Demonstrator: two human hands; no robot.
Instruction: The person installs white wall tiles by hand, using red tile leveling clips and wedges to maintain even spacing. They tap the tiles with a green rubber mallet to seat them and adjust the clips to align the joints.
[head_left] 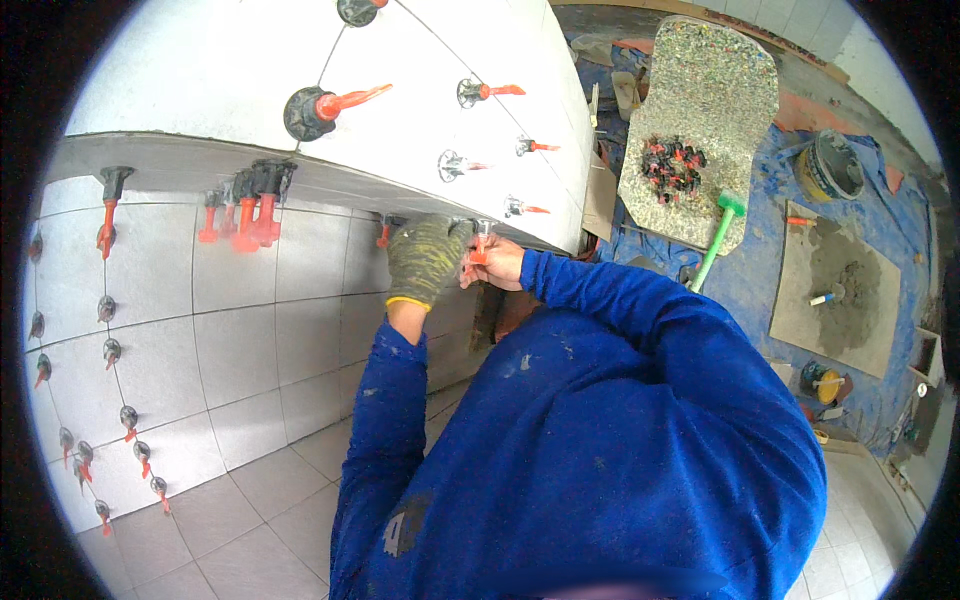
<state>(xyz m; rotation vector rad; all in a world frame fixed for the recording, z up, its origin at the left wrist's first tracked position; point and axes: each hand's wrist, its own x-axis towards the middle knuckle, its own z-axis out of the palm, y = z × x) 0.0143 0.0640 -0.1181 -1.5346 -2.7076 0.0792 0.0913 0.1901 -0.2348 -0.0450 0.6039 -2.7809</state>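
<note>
My left hand, in a dark grey and yellow glove, is raised to the underside of the tiled ledge. Its fingers curl there, and what lies in them is hidden. Close beside it my bare right hand is closed around the red part of a tile levelling clip at the ledge's lower edge. Similar clips with black caps and red handles stick out along the tile joints, such as a large clip on the white tile face and a bunch of clips under the ledge.
Grey wall tiles carry more clips at the left. To the right, a speckled board bears a pile of clips and a green-handled tool. Beyond lie a blue sheet, a bucket and a mortar-smeared board.
</note>
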